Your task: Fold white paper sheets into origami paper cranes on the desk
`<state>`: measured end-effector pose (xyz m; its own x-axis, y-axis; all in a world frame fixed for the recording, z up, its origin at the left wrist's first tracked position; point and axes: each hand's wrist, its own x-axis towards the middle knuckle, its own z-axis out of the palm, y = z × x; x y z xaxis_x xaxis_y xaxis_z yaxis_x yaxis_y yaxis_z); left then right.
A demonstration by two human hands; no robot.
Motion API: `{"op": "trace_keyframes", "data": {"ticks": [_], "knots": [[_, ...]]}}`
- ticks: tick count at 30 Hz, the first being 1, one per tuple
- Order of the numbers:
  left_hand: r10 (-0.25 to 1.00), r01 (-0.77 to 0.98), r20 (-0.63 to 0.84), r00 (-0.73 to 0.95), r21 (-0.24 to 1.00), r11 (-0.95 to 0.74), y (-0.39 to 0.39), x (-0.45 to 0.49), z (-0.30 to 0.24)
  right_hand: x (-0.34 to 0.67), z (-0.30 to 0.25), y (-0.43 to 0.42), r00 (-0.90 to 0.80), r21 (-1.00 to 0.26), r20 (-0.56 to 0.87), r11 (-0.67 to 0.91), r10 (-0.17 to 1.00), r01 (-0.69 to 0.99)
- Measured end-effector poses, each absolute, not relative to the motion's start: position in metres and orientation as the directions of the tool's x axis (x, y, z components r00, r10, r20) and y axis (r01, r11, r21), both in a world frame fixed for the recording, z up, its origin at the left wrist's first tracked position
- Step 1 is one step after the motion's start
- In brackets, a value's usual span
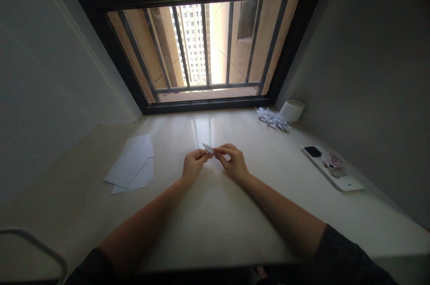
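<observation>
A small folded piece of white paper (208, 147) is held up between my two hands over the middle of the pale sill. My left hand (194, 162) pinches its lower left side between thumb and fingers. From the right, my right hand (234, 159) grips the paper's other side with thumb and fingertips. One pointed end of the paper sticks up and to the left. The fingers hide its lower part, so its full shape cannot be made out.
White paper sheets (132, 162) lie stacked unevenly on the left. At the back right, a pile of small folded papers (273, 119) rests against a white roll (293, 110). A phone (331, 168) lies near the right wall. Behind is a barred window (208, 48).
</observation>
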<state>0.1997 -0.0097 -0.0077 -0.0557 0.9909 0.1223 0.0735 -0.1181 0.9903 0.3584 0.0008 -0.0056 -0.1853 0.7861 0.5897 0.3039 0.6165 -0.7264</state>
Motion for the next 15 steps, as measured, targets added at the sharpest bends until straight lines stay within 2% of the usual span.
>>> {"op": "trace_keyframes", "data": {"ticks": [8, 15], "knots": [[0.988, 0.049, 0.148, -0.050, 0.988, -0.146, -0.0095, 0.2018, -0.0088, 0.3578, -0.0041, 0.0004, -0.128, -0.718, 0.591, 0.592, 0.796, 0.365], [0.987, 0.069, 0.141, -0.078, 0.988, -0.136, -0.0097, 0.2005, -0.0100, 0.3571, -0.0042, 0.0016, -0.150, -0.755, 0.562, 0.578, 0.814, 0.310]]}}
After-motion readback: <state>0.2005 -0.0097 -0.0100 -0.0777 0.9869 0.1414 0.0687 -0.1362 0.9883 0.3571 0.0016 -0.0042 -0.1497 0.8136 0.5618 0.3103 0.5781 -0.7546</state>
